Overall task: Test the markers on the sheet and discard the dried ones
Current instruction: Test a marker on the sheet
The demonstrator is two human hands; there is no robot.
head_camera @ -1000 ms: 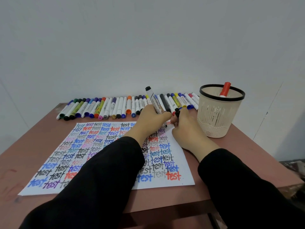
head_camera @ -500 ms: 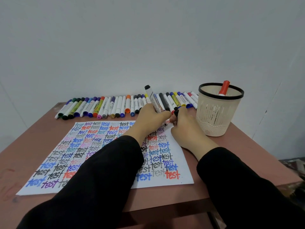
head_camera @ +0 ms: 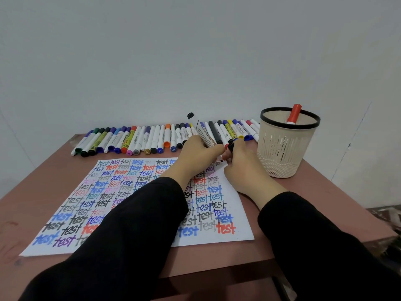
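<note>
A white sheet (head_camera: 230, 227) covered with coloured "test" words lies on the brown table (head_camera: 325, 205). My left hand (head_camera: 195, 156) grips a white marker with a black end (head_camera: 202, 132), tilted, its tip down at the sheet's top right corner. My right hand (head_camera: 243, 166) rests on the sheet's right edge and pinches a small black cap (head_camera: 230, 146). A row of many capped markers (head_camera: 152, 137) lies along the table's far edge.
A beige perforated bin with a black rim (head_camera: 282, 157) stands at the right rear of the table, a red-capped marker (head_camera: 294, 114) sticking out of it. A grey wall rises just behind the marker row. The table's right edge drops off beyond the bin.
Both hands stay at the sheet's top right corner; the marker has shifted only slightly as its tip moves on the paper. The view has edged a little.
</note>
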